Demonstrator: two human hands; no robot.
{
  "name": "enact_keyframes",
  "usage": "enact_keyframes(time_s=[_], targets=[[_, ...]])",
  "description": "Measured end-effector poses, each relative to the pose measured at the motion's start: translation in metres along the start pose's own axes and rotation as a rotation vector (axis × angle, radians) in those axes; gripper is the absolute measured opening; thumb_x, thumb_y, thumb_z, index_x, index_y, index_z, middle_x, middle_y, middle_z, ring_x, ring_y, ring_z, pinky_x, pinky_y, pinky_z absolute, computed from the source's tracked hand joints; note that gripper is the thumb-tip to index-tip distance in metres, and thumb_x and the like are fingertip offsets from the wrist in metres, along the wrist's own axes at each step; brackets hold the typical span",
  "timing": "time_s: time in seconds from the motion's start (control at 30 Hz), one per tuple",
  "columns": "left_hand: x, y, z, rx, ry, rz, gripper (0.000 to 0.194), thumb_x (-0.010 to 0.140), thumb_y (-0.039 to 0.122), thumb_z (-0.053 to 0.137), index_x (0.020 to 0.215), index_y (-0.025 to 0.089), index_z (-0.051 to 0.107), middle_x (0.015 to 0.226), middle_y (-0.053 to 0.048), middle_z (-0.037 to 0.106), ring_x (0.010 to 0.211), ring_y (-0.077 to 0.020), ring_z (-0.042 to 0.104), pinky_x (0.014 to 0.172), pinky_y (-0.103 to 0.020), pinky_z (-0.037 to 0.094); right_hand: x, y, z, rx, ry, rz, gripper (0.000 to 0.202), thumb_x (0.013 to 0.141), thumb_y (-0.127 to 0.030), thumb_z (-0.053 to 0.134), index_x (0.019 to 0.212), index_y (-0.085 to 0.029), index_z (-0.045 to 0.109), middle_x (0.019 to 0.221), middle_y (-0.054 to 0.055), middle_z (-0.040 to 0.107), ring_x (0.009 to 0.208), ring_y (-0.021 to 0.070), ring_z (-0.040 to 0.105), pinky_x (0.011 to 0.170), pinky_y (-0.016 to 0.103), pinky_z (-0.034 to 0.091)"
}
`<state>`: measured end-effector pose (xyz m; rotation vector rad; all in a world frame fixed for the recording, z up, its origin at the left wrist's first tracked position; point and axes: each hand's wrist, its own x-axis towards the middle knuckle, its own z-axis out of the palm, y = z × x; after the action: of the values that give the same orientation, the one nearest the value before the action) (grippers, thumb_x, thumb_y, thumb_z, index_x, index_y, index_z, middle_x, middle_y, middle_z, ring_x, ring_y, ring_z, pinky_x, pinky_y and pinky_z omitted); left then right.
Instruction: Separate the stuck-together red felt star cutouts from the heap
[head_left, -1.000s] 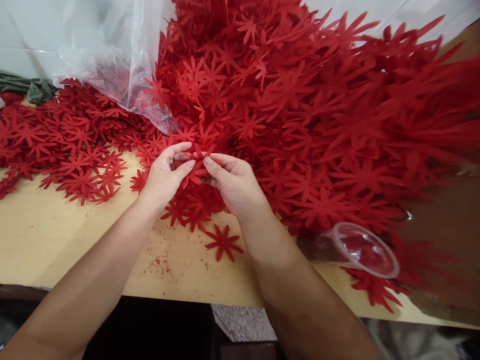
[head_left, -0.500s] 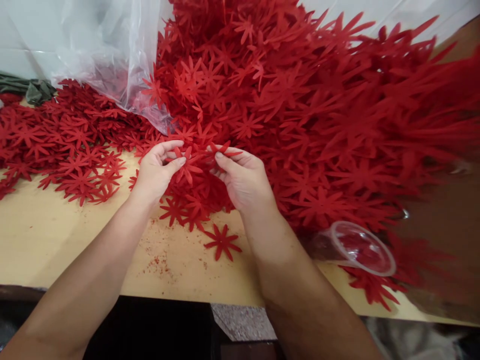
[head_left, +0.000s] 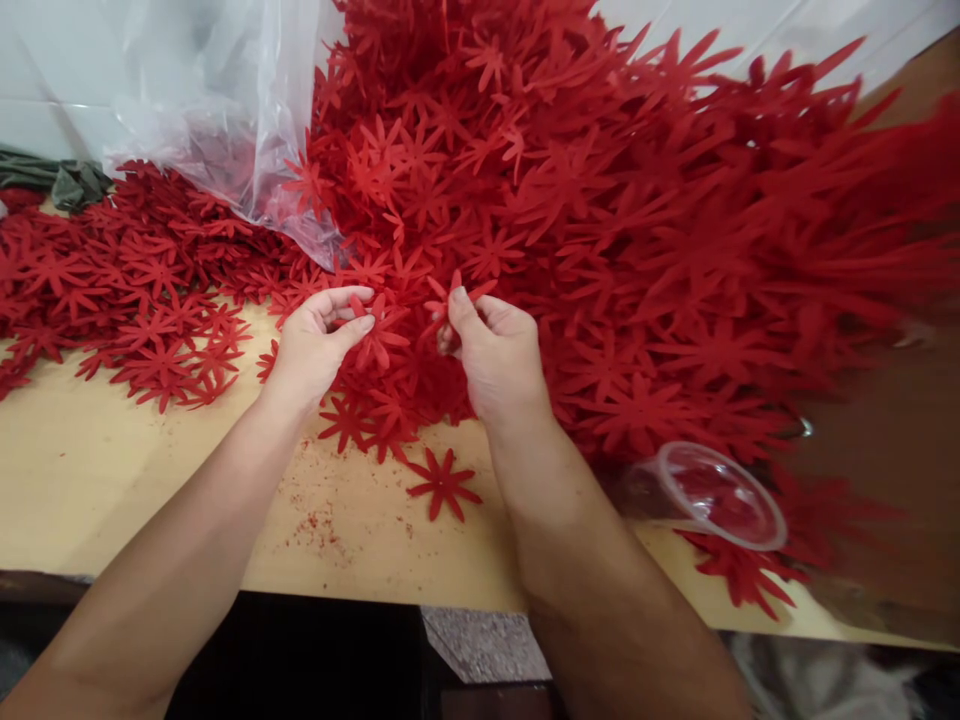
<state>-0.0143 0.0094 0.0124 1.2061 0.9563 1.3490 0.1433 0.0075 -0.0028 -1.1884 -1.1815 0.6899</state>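
My left hand (head_left: 322, 335) pinches a red flower-shaped piece (head_left: 384, 338) between thumb and fingers. Just to its right, my right hand (head_left: 495, 350) grips another red petalled piece (head_left: 480, 290), its thumb lying on top and its petals sticking out on both sides. A small gap separates the two hands. Behind and beneath them rises a large heap of red flower pieces (head_left: 615, 220). One single red flower piece (head_left: 443, 485) lies flat on the pale tabletop between my forearms.
A clear plastic bag (head_left: 285, 120) stands behind my left hand. More red pieces (head_left: 157, 270) spread across the left, near dark green material (head_left: 71, 180). A clear plastic cup (head_left: 720, 495) lies tipped at the right. Crumbs dot the table (head_left: 360, 540).
My right hand has turned and shifted slightly right, its thumb now pointing up on its red piece. My left hand has barely moved.
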Motion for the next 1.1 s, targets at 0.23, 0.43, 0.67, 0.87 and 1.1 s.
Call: enact_keyframes(time_s=[0.23,0.43,0.67,0.87,1.1], targets=[[-0.002,-0.002,0.006,-0.027,-0.006,0.028,0.018,0.063,0.008,0.066,0.078,0.016,0.060,0.070,0.005,0.059,0.066,-0.0048,0.053,0.070,-0.019,0.046,-0.006,0.001,-0.001,-0.618,0.126,-0.482,0.059,0.075,-0.059,0.056,0.118,-0.018,0.054,0.124,0.017,0.053,0.117,0.0303,0.047,0.096,0.051,0.039],[-0.003,0.000,0.010,0.048,0.022,0.074,0.018,0.065,0.001,0.060,0.074,0.016,0.055,0.065,0.006,0.056,0.061,-0.0042,0.051,0.065,-0.019,0.045,-0.022,-0.020,0.011,-0.177,-0.243,-0.218,0.044,0.088,-0.055,0.036,0.076,-0.020,0.061,0.073,0.004,0.061,0.071,0.0148,0.059,0.071,0.032,0.049],[-0.008,-0.003,0.011,0.135,0.059,0.145,0.012,0.070,0.012,0.063,0.080,0.016,0.059,0.080,0.001,0.061,0.075,-0.0076,0.055,0.075,-0.022,0.046,-0.018,-0.013,0.015,0.046,-0.273,-0.040,0.028,0.069,-0.046,0.067,0.071,-0.019,0.060,0.066,-0.001,0.060,0.061,0.0102,0.053,0.061,0.027,0.044],[-0.009,-0.004,0.009,0.045,0.051,0.146,0.011,0.075,0.024,0.063,0.083,0.016,0.061,0.086,-0.001,0.064,0.081,-0.0085,0.057,0.082,-0.023,0.046,-0.018,-0.015,0.014,-0.129,-0.198,-0.061,0.029,0.078,-0.042,0.059,0.063,-0.019,0.050,0.053,-0.004,0.047,0.049,0.0075,0.039,0.051,0.026,0.033],[-0.010,-0.003,0.012,-0.080,-0.063,0.078,0.017,0.073,0.022,0.066,0.088,0.016,0.062,0.080,0.002,0.062,0.074,-0.0064,0.056,0.076,-0.021,0.045,-0.020,-0.019,0.013,-0.204,-0.166,-0.124,0.045,0.080,-0.054,0.052,0.054,-0.020,0.037,0.051,-0.006,0.034,0.050,0.0065,0.031,0.050,0.026,0.027]])
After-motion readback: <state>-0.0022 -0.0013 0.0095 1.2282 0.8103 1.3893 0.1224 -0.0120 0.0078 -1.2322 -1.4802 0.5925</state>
